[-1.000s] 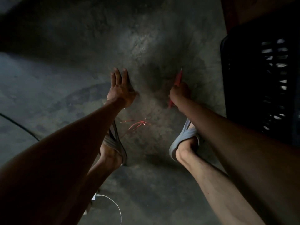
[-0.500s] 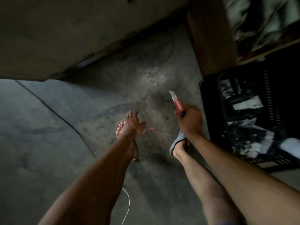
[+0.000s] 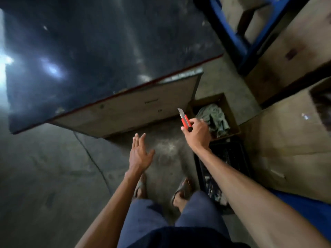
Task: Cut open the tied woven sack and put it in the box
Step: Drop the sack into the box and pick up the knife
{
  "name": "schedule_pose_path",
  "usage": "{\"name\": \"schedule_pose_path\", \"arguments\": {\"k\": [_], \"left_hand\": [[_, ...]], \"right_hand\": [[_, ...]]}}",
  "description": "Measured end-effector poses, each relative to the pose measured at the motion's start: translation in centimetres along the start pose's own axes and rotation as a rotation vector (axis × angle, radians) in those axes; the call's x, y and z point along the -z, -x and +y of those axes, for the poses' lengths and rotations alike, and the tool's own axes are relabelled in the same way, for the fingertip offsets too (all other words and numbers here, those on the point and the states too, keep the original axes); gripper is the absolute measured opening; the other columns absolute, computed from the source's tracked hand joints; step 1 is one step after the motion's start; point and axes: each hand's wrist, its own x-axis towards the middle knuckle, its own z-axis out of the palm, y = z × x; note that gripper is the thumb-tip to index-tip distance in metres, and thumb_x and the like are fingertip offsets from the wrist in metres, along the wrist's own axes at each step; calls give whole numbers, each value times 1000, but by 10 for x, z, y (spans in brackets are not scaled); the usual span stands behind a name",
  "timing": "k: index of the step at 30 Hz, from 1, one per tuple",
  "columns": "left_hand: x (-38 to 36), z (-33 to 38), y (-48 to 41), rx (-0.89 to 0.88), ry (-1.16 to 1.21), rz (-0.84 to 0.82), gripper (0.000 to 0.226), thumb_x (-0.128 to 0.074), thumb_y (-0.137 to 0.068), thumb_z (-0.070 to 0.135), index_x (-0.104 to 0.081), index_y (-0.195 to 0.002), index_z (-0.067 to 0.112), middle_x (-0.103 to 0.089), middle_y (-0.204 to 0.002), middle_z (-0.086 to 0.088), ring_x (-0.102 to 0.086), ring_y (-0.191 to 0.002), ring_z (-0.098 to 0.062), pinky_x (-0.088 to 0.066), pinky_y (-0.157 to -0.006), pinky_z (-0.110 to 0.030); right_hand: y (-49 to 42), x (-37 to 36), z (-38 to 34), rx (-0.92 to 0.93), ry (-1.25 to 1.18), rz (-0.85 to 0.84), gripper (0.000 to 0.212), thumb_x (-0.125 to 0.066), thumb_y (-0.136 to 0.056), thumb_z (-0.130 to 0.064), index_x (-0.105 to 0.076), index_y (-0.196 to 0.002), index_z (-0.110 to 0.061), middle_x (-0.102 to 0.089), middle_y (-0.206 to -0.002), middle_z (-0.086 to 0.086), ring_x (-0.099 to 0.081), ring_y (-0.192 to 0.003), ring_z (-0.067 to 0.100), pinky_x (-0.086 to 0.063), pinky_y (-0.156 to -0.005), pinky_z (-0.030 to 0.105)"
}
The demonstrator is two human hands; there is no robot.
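Right hand (image 3: 198,134): clamped on red utility knife (image 3: 185,120), blade out, raised from floor level since a second ago. Left hand (image 3: 140,153): empty, fingers spread. Person now upright. Greenish woven sack (image 3: 214,117): crumpled inside cardboard box (image 3: 232,120); task likely finished. Black crate (image 3: 225,158) adjacent. Bare concrete floor (image 3: 53,176), dim storeroom.

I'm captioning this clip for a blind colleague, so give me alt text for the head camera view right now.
Looking down at a standing person: the right hand holds a red utility knife, blade extended, while the left hand hangs open and empty. Past the knife, a cardboard box on the concrete floor holds crumpled greenish material.
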Motion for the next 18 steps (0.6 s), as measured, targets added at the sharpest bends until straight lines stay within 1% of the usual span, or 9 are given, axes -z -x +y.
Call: {"name": "schedule_pose_path", "arguments": {"k": [4,8,12,15,18], "left_hand": [[50,19,-17,-83,6,177,78,-68,-93,18,-27,-160,9,-14,-170,-19,-9,-159,-32,-17,-126,-38],[103,28,-39,-67,55,309,78,-68,-95,19,-27,-160,11,-13,-170,-17,-8,-159,-31,-18,-126,-39],[149,26,-70,-74,82,386,78,-68,-94,20,-27,-160,12,-12,-171,-16,-8,-159,-30,-17,-126,-38],[179,15,-104,-48,95,421,79,-68,-94,20,-26,-161,13,-11,-171,-17,-7,-160,-30,-15,-127,-36],[205,-1,-148,-17,111,458,79,-68,-94,21,-26,-161,13,-12,-171,-16,-7,-160,-29,-16,-126,-36]], "right_hand": [[-28,22,-49,120,-105,101,32,-79,-81,-37,-66,-100,-16,-66,-102,7,-66,-97,29,-51,-79,36],[-48,33,-97,213,-137,121,34,-79,-82,-37,-70,-103,-13,-68,-103,8,-68,-96,29,-54,-80,38],[-73,31,-144,276,-179,147,28,-81,-80,-33,-73,-94,-10,-70,-97,9,-67,-93,29,-53,-82,38],[-98,16,-179,290,-170,137,25,-81,-80,-31,-72,-91,-9,-68,-95,10,-63,-96,31,-51,-84,39],[-130,-11,-216,287,-165,119,24,-82,-78,-28,-70,-89,-10,-67,-94,10,-63,-95,31,-53,-78,38]]}}
